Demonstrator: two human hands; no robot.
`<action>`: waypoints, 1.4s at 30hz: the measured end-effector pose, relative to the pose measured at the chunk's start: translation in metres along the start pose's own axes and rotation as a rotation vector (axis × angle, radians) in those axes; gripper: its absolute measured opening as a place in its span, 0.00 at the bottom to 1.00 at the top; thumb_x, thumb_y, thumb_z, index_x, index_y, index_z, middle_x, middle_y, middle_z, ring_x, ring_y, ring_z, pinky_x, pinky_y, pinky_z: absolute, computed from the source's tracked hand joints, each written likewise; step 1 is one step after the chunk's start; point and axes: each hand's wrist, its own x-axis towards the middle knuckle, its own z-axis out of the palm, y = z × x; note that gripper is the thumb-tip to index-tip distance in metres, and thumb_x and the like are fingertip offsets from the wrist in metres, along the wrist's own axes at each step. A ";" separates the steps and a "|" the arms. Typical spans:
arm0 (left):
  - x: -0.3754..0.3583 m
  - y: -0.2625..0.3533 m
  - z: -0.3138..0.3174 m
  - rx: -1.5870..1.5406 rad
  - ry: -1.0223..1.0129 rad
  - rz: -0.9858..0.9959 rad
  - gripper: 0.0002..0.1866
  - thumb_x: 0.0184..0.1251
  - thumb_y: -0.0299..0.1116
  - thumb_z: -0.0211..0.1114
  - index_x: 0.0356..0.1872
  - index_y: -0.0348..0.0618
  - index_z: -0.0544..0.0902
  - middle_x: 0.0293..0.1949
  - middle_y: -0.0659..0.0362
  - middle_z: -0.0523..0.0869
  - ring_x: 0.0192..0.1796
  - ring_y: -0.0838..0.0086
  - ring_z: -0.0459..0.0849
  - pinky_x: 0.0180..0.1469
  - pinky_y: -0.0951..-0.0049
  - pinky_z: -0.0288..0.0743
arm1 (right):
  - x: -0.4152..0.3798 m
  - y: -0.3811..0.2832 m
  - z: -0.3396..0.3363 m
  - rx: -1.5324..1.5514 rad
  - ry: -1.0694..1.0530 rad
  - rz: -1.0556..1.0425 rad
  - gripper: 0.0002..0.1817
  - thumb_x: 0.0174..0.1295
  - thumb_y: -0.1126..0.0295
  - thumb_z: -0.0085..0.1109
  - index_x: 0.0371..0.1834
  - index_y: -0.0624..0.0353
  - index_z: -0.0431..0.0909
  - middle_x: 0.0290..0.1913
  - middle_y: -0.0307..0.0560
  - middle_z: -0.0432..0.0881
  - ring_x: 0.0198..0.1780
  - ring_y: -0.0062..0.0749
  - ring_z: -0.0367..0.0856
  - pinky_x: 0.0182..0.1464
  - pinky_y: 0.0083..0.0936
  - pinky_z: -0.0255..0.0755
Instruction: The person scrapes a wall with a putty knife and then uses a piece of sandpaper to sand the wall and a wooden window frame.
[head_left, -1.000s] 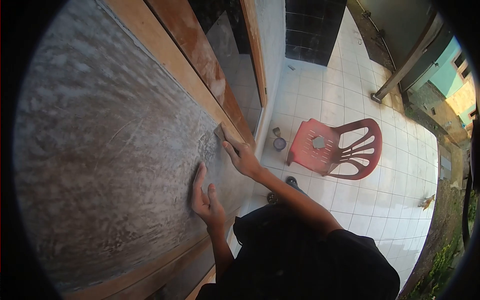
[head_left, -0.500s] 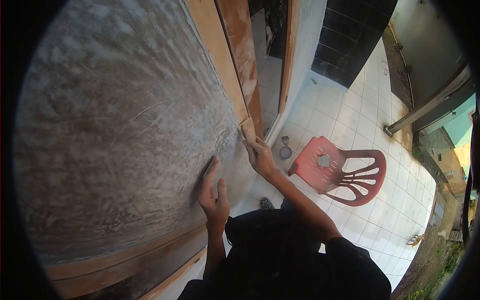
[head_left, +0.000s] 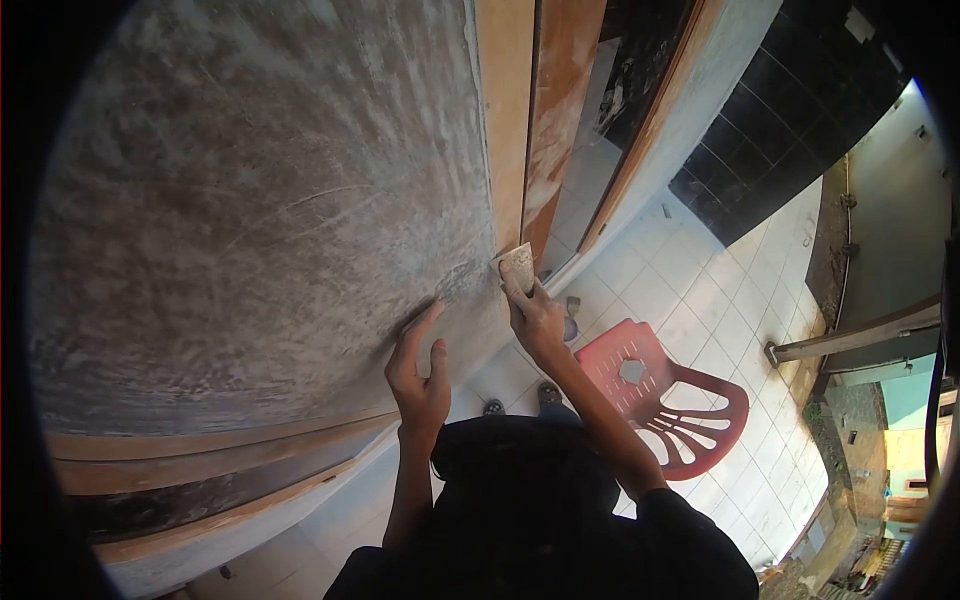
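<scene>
My right hand (head_left: 537,318) grips a small, flat, pale block (head_left: 518,268), which lies at the edge of the wall beside the wooden frame (head_left: 505,120). The block's worn, dusty face shows. My left hand (head_left: 420,375) has its thumb and fingers apart and holds nothing; its fingertips are at the grey, patchy wall (head_left: 270,230). A rougher patch of the wall shows between the two hands.
A red plastic chair (head_left: 690,385) with a pale piece (head_left: 632,371) on its seat stands on white floor tiles (head_left: 660,290). A small round container (head_left: 570,329) sits near the wall. Black tiles (head_left: 790,110) and a wooden post (head_left: 860,335) are further right.
The view has turned, so the chair and wooden frame appear shifted. My right hand has tilted the block, and more of its face shows. My left hand stays by the wall.
</scene>
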 end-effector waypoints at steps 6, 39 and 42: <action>0.005 0.010 0.017 0.059 0.101 -0.043 0.18 0.63 0.20 0.56 0.56 0.36 0.78 0.51 0.48 0.84 0.57 0.59 0.81 0.62 0.63 0.69 | 0.003 0.002 0.001 0.117 -0.005 -0.002 0.32 0.59 0.74 0.59 0.67 0.32 0.69 0.38 0.51 0.80 0.29 0.45 0.81 0.27 0.36 0.75; 0.013 -0.014 0.086 0.493 0.559 0.084 0.12 0.53 0.25 0.68 0.40 0.45 0.85 0.35 0.58 0.75 0.42 0.63 0.73 0.50 0.62 0.64 | 0.038 0.004 -0.013 0.744 -0.105 0.348 0.16 0.65 0.64 0.63 0.40 0.70 0.78 0.27 0.46 0.82 0.27 0.21 0.73 0.33 0.23 0.70; 0.014 -0.016 0.090 0.498 0.584 0.077 0.11 0.53 0.26 0.69 0.40 0.46 0.85 0.34 0.59 0.74 0.41 0.63 0.72 0.50 0.62 0.64 | 0.038 0.009 -0.007 0.765 -0.113 0.348 0.15 0.65 0.65 0.62 0.40 0.70 0.79 0.28 0.46 0.82 0.28 0.21 0.73 0.34 0.24 0.70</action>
